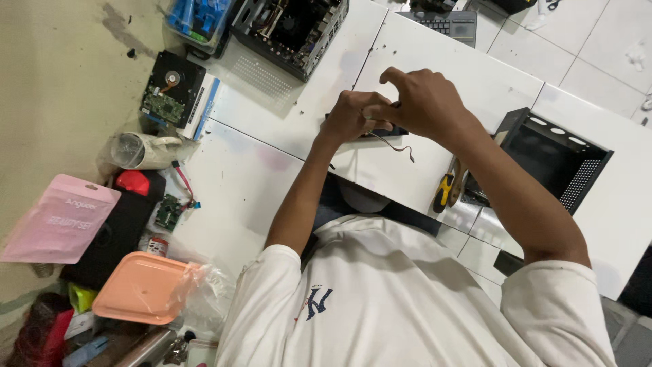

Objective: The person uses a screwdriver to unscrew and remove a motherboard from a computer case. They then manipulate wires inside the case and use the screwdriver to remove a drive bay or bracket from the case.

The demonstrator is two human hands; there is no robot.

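Observation:
My left hand (350, 115) and my right hand (424, 102) meet above the white tiled surface (272, 115). Both pinch a small black part (388, 130) that is mostly hidden by the fingers. A thin grey wire (401, 147) hangs from it and curls toward the surface. My right index finger is bent up over the part. My white shirt fills the bottom of the view.
An open computer case (292, 27) and a keyboard (448, 24) lie at the far side. A bare hard drive (170, 88) sits at the left, an empty black metal enclosure (557, 156) at the right, a yellow-handled tool (445, 191) beside it. A pink pouch (61, 217), orange tray (139, 285) and small circuit board (168, 212) clutter the left.

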